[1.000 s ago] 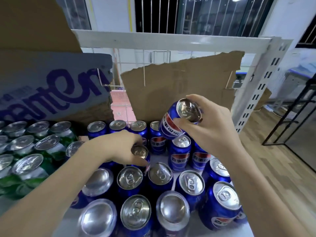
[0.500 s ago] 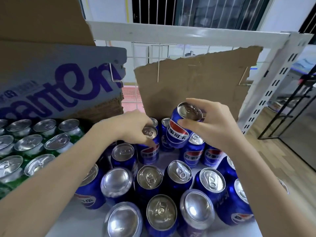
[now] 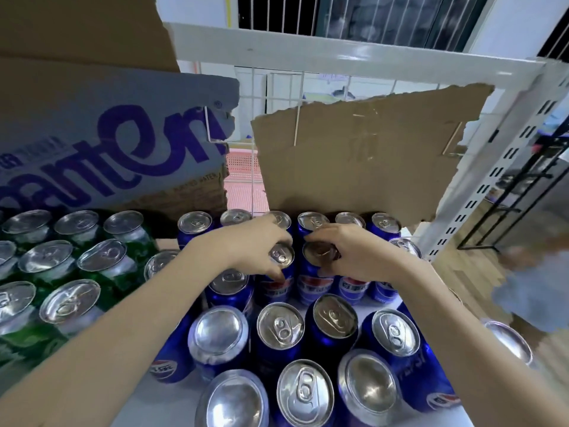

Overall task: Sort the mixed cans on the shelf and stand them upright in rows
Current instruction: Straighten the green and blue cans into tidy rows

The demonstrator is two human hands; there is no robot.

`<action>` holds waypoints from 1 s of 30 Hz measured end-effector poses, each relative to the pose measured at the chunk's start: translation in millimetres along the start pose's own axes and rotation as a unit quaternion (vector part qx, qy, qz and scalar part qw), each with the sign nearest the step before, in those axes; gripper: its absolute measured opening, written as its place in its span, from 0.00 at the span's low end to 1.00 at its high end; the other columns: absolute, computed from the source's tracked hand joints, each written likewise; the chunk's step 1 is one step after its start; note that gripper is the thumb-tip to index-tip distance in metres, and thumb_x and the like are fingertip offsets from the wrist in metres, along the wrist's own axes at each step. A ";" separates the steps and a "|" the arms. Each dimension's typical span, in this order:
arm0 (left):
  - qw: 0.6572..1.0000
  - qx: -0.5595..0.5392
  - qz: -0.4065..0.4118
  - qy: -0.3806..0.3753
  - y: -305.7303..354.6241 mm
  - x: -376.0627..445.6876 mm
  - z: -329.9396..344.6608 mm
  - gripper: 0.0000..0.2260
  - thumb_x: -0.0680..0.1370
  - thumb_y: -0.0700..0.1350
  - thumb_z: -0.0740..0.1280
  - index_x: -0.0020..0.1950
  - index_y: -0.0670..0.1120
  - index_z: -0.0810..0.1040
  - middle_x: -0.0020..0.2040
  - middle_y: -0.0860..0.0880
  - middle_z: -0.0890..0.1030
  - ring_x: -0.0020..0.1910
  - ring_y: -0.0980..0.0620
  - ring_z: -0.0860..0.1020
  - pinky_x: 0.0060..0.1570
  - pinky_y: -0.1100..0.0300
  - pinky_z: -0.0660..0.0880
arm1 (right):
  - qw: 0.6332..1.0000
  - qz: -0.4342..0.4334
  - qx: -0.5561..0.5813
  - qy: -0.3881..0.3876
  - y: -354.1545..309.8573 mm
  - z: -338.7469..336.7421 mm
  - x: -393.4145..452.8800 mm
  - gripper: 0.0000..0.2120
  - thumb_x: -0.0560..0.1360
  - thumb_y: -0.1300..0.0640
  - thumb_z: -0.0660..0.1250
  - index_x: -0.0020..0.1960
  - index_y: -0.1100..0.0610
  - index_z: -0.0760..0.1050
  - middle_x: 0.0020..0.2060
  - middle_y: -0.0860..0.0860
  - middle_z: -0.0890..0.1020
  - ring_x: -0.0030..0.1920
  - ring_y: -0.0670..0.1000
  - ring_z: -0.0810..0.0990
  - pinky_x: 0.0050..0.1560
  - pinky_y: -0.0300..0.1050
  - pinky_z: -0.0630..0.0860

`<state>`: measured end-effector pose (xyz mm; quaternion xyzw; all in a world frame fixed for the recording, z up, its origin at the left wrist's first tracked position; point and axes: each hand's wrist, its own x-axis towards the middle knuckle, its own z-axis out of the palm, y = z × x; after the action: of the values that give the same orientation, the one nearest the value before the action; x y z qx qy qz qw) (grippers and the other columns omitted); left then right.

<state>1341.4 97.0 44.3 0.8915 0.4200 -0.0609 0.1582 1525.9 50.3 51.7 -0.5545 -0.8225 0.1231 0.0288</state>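
Note:
Several blue cola cans stand on the white shelf [image 3: 172,405], some upside down. Green cans [image 3: 101,263] stand in rows at the left. My left hand [image 3: 246,245] grips the top of an upright blue can [image 3: 278,272] in the second row from the back. Right beside it, my right hand [image 3: 354,257] holds another blue can [image 3: 314,282] by its rim, standing upright in the same row. Both cans sit just in front of the back row of blue cans [image 3: 312,220].
A torn brown cardboard sheet [image 3: 354,155] leans on the wire back panel. A grey printed carton [image 3: 101,143] stands behind the green cans. The white perforated shelf post [image 3: 492,167] rises at the right, with wooden floor beyond. More blue cans [image 3: 278,326] crowd the front.
My right hand has lowered its blue can from above the rows down onto the shelf beside the left hand's can. The camera has tilted and moved closer.

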 end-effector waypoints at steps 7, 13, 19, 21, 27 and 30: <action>1.000 -0.013 -0.001 0.017 3.6 1.9 4.9 0.27 0.74 0.49 0.69 0.71 0.47 0.67 0.62 0.48 0.65 0.59 0.48 0.69 0.60 0.53 0.70 | 1.000 0.005 0.004 -0.004 13.1 9.6 4.8 0.29 0.71 0.61 0.69 0.70 0.55 0.67 0.66 0.50 0.72 0.64 0.51 0.70 0.56 0.34 0.64; 0.996 0.018 0.018 0.089 6.6 -5.7 7.4 0.30 0.73 0.50 0.71 0.72 0.48 0.65 0.63 0.49 0.68 0.63 0.50 0.66 0.60 0.58 0.67 | 1.000 0.013 -0.005 0.001 8.6 12.8 1.9 0.31 0.72 0.63 0.67 0.73 0.54 0.63 0.70 0.49 0.66 0.66 0.53 0.69 0.61 0.46 0.69; 0.993 0.002 -0.029 0.111 -19.1 -49.0 -8.4 0.28 0.75 0.55 0.67 0.73 0.51 0.63 0.65 0.51 0.68 0.63 0.52 0.68 0.62 0.59 0.65 | 0.994 -0.026 -0.005 0.107 -17.6 2.9 4.1 0.27 0.75 0.54 0.67 0.72 0.55 0.64 0.69 0.48 0.68 0.65 0.50 0.70 0.55 0.34 0.64; 0.993 0.016 -0.059 0.105 -36.8 -66.6 -13.7 0.26 0.75 0.54 0.66 0.72 0.51 0.66 0.63 0.50 0.70 0.61 0.52 0.70 0.60 0.58 0.67 | 0.991 -0.070 0.015 0.115 -35.1 0.1 10.3 0.25 0.75 0.54 0.66 0.71 0.54 0.66 0.67 0.48 0.71 0.64 0.50 0.71 0.53 0.33 0.62; 0.990 0.023 -0.125 0.059 -71.9 -104.7 -9.7 0.26 0.75 0.58 0.65 0.70 0.50 0.67 0.62 0.50 0.72 0.60 0.52 0.71 0.60 0.59 0.68 | 0.986 -0.155 0.016 -0.066 -80.8 10.2 37.9 0.31 0.71 0.64 0.65 0.72 0.51 0.63 0.69 0.49 0.68 0.68 0.47 0.65 0.63 0.34 0.59; 0.989 0.020 -0.139 0.042 -76.2 -108.8 -2.6 0.28 0.73 0.63 0.64 0.70 0.52 0.67 0.62 0.51 0.71 0.61 0.52 0.70 0.61 0.57 0.68 | 0.980 -0.146 -0.020 -0.130 -87.8 19.2 48.3 0.38 0.68 0.66 0.66 0.74 0.47 0.58 0.72 0.47 0.63 0.70 0.47 0.63 0.67 0.42 0.64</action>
<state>1213.2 64.0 55.5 0.8290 0.5452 -0.0528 0.1128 1424.3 60.2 49.4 -0.4078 -0.8938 0.1724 -0.0718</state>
